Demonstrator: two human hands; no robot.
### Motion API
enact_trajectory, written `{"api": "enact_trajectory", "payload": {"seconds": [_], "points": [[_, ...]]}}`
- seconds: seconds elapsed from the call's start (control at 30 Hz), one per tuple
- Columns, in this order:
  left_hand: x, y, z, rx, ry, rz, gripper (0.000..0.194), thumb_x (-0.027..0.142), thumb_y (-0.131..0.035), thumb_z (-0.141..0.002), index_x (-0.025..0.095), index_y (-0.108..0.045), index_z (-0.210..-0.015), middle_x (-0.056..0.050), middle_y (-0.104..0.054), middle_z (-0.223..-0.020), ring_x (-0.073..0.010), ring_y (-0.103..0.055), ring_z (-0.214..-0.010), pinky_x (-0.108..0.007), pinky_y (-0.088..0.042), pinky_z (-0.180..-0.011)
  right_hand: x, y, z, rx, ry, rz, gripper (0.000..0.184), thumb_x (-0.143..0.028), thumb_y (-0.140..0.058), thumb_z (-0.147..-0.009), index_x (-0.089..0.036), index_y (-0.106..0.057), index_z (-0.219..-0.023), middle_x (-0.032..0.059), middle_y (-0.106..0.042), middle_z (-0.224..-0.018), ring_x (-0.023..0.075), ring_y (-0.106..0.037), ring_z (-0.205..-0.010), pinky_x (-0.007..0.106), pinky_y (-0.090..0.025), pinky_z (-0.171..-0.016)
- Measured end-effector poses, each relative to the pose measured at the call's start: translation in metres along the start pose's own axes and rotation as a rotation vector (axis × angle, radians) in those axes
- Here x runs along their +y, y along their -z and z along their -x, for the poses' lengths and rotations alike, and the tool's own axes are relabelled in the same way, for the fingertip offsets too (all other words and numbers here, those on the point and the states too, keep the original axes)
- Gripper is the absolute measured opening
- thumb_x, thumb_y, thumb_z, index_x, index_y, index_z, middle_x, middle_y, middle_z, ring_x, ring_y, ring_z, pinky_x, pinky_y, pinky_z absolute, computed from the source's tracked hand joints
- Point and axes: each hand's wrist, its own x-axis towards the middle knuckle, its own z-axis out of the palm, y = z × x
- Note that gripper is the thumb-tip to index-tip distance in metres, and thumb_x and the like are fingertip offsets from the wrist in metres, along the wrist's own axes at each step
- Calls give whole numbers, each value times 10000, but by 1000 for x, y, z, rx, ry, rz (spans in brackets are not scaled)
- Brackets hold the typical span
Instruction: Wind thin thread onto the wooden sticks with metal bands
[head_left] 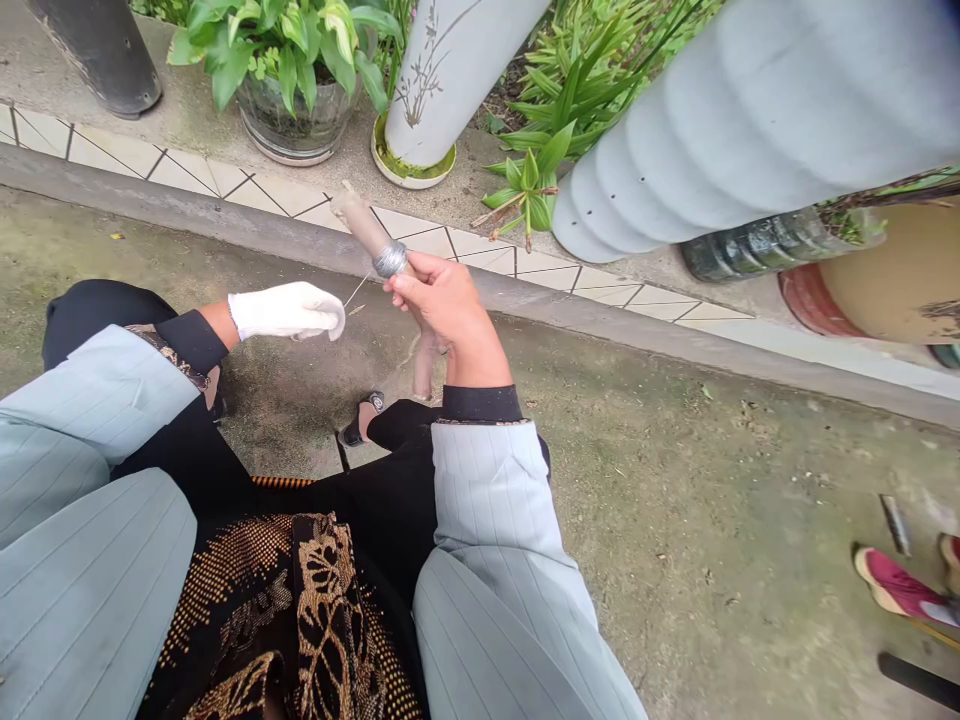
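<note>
Upper centre, a bare right hand (442, 305) grips a pale rod (365, 225) ringed by coiled wire (391, 259). Left of centre, a gloved left hand (289, 310), fingers curled, seems to pinch its straight strand (358, 288). Winding or unwinding seems underway; the next turn calls for steady tension.

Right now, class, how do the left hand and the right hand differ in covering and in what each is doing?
The left hand wears a white glove; the right hand is bare.
The right hand grips the rod just below the coiled wire; the left hand is apart from the rod, with a wire strand running to its curled fingers.
Both come out of black cuffs.
</note>
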Motion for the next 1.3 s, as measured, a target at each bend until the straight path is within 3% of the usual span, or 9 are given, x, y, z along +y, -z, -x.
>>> {"api": "enact_trajectory", "payload": {"seconds": [0.17, 0.33, 0.43, 0.6, 0.77, 0.97, 1.1, 1.2, 1.3], "points": [[1, -2, 1, -146, 8, -85, 221, 295, -515, -870, 172, -699, -878, 5, -548, -574, -93, -457, -474, -204, -334, -465, 4, -15, -1, -91, -120, 516, 212, -288, -631, -786, -159, -721, -928, 17, -603, -707, 142, -481, -682, 266, -322, -628], [-10, -3, -3, -161, 25, -130, 165, 271, -558, -795, 172, -679, -740, -1, -598, -600, -105, -483, -513, -213, -351, -503, 2, -15, 2, -706, -177, 537, 183, -236, -639, -738, -201, -757, -873, -34, -556, -610, 99, -435, -585, 247, -286, -579], [-11, -3, -3, -174, 30, -92, 182, 304, -564, -798, 165, -671, -750, -14, -634, -642, -113, -512, -544, -215, -380, -536, 0, -9, 3, -896, -126, 373, 265, -259, -641, -740, -231, -764, -972, -46, -583, -626, 98, -464, -587, 235, -312, -583], [-5, 3, -2, -22, 0, -55, 232, 332, -557, -818, 136, -678, -842, -37, -676, -766, -132, -589, -688, -221, -442, -658, -5, 5, 7, -753, 37, 63, 368, -346, -666, -753, -197, -739, -1081, -29, -645, -761, 112, -502, -672, 241, -367, -642], [-11, 11, -6, 174, -140, -108, 208, 327, -663, -759, 136, -705, -828, -92, -704, -995, -185, -620, -944, -261, -463, -859, -1, 8, 10, -652, 37, -171, 394, -371, -710, -738, -135, -718, -1054, -7, -631, -761, 105, -497, -662, 240, -396, -623], [-20, 5, -9, 173, -173, 375, 252, 335, -694, -787, 109, -652, -889, -71, -708, -837, -146, -642, -785, -298, -506, -823, 1, -4, 8, -404, 1, -440, 400, -459, -769, -713, -129, -661, -912, 12, -618, -758, 79, -491, -616, 215, -411, -574], [-16, 1, -9, 175, -105, 686, 416, 312, -713, -758, 115, -592, -1104, -123, -717, -986, -183, -690, -749, -341, -544, -732, -1, -9, 6, -271, 38, -578, 423, -521, -770, -708, -152, -617, -848, 0, -598, -744, 76, -476, -607, 217, -416, -567], [-17, 0, -9, 194, -35, 817, 436, 268, -678, -761, 113, -567, -1153, -132, -725, -979, -205, -707, -726, -364, -553, -702, -1, -9, 6, -232, 31, -592, 418, -505, -787, -698, -156, -620, -856, -2, -603, -741, 79, -482, -608, 220, -418, -563], [-20, -2, -11, 229, 52, 836, 331, 275, -643, -781, 80, -617, -1047, -131, -731, -870, -213, -707, -705, -370, -555, -697, 0, -7, 6, -214, 18, -594, 409, -495, -793, -694, -153, -623, -840, 2, -609, -745, 77, -491, -605, 220, -420, -557]]}}
